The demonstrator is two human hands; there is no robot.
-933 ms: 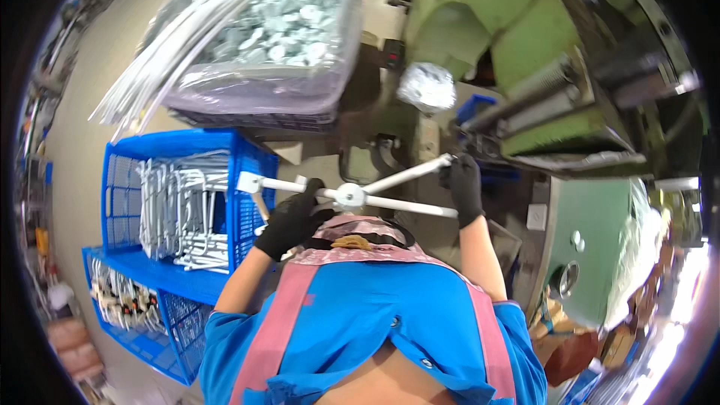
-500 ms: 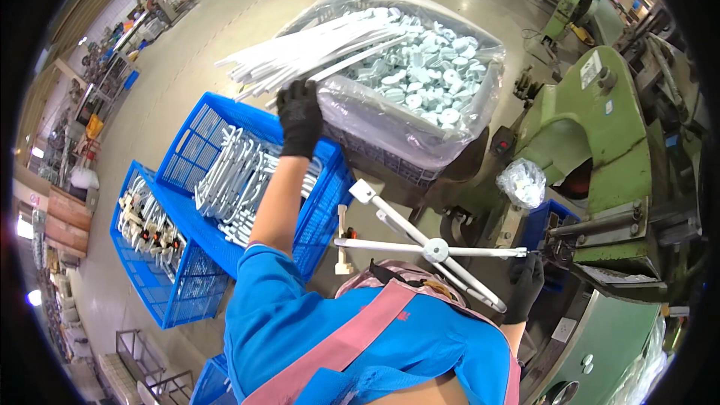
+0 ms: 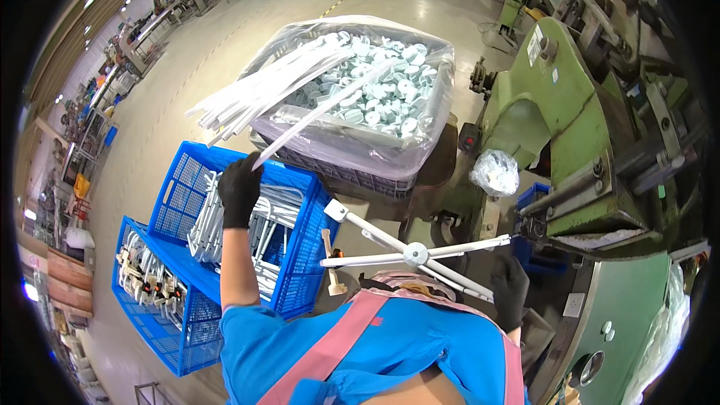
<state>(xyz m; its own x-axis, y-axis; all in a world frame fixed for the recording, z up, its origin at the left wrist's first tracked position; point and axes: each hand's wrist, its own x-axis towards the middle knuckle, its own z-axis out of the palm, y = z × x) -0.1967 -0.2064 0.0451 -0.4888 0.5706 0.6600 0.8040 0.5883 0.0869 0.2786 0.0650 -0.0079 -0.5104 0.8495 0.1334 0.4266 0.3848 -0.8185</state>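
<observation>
Left hand (image 3: 240,189): fingers closed on the end of a white tube (image 3: 322,111)
White tube: left of centre, slanting up over a plastic-lined crate (image 3: 360,172)
Right hand (image 3: 510,285): lower right, fingers curled; cannot tell if holding anything
Crossed frame (image 3: 415,255): centre

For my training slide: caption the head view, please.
Left hand holds a white rod reaching over the crate; right hand beside the frame.
</observation>
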